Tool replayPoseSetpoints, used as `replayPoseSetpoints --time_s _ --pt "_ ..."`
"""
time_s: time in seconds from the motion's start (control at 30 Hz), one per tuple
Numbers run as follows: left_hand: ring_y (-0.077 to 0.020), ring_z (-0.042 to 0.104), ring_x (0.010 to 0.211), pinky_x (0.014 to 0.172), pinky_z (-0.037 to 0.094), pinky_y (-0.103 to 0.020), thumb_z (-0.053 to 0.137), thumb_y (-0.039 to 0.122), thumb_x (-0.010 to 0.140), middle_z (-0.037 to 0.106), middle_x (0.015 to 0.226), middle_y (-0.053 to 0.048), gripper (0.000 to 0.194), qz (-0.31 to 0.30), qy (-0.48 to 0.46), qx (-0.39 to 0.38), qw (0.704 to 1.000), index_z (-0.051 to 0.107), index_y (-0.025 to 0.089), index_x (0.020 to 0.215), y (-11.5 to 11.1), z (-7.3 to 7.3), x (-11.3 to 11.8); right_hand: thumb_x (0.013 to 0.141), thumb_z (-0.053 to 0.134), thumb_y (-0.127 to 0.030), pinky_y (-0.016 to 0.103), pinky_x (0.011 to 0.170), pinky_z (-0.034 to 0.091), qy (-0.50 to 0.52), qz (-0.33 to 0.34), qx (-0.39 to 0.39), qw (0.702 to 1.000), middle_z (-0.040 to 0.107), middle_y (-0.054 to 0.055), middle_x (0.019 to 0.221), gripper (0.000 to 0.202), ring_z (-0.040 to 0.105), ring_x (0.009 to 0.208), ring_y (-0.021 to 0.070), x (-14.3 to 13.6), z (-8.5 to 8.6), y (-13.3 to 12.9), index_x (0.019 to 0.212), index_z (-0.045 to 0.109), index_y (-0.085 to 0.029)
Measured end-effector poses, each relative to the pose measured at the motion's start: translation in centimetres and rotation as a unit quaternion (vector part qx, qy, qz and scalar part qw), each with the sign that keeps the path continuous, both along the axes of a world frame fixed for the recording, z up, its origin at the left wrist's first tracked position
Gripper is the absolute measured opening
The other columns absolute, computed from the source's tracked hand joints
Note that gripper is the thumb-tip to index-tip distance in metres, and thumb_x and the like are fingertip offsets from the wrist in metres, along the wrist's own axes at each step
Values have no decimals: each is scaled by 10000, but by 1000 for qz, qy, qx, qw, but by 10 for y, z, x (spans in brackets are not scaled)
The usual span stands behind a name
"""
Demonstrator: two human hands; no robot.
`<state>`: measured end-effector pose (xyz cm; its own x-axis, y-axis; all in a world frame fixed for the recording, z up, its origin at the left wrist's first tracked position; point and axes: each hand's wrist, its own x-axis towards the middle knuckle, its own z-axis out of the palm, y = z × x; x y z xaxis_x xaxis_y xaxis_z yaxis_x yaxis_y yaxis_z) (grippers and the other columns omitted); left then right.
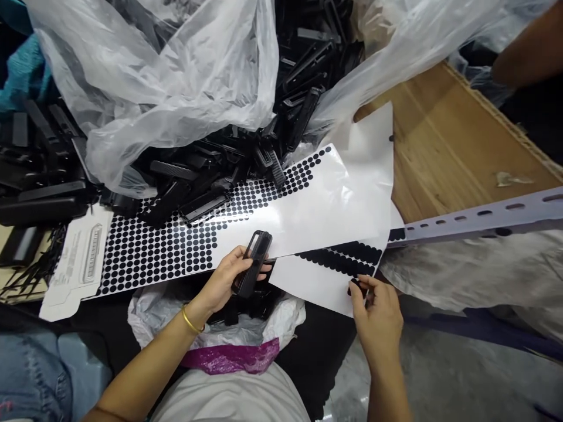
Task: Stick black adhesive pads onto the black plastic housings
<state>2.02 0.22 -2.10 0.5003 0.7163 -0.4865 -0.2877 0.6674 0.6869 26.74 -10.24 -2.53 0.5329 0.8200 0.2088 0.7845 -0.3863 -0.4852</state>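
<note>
So the left hand (229, 272) has its grip wrapped round a slim black plastic part (255, 266), rounded corners, carbon-weave texture, held up over a crinkly white bag (288, 319) with a magenta band. Right hand's (379, 305) grip is pinching a little black dot (354, 286) by the lower sheet's (312, 293) edge; can't tell if it's peeled off. Glossy upper sheet (285, 228) has tidy rows of round dots, with more black parts (206, 205) heaped on it.

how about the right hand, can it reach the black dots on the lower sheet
Likely yes: the right hand is close to the black dots, and the upper sheet leaves many uncovered.
</note>
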Motion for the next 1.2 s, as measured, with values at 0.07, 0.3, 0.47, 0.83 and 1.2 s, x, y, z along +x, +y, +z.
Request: replayPoseSetpoints --time_s 0.07,0.3,0.47,0.83,1.2 --pt "-214 654 956 860 515 -372 659 273 753 648 1077 -87 230 -9 0 6 1000 505 160 880 -2 -1 4 816 462 -519 384 689 439 -13 20 -30 999 559 100 892 367 531 821 244 12 -7 -4 922 591 -192" --pt "-224 649 963 832 514 -364 702 294 721 651 1029 -89 272 -16 6 27 999 486 158 818 -3 -3 12 790 415 -648 387 632 423 -15 39 -27 999 532 85 813 461 518 791 257 18 -12 4 801 582 -219" --pt "-201 668 893 816 521 -357 711 309 711 651 1018 -81 299 -8 2 17 1000 467 161 802 -3 -4 11 821 415 -567 370 620 415 -5 108 -20 994 549 56 712 377 519 717 233 11 5 3 681 540 -241" --pt "-186 690 792 721 543 -279 694 430 708 680 952 -105 349 -67 -19 -20 997 520 144 807 -9 -2 5 751 630 -331 265 612 462 430 104 56 895 586 6 750 190 562 686 146 -72 22 35 820 492 -220" --pt "-181 698 731 590 556 -258 536 465 825 636 875 -24 319 -75 22 -12 997 468 203 995 -13 -1 -2 789 569 -256 237 588 407 473 150 31 868 540 -29 734 143 495 634 110 -105 20 57 850 442 -232"
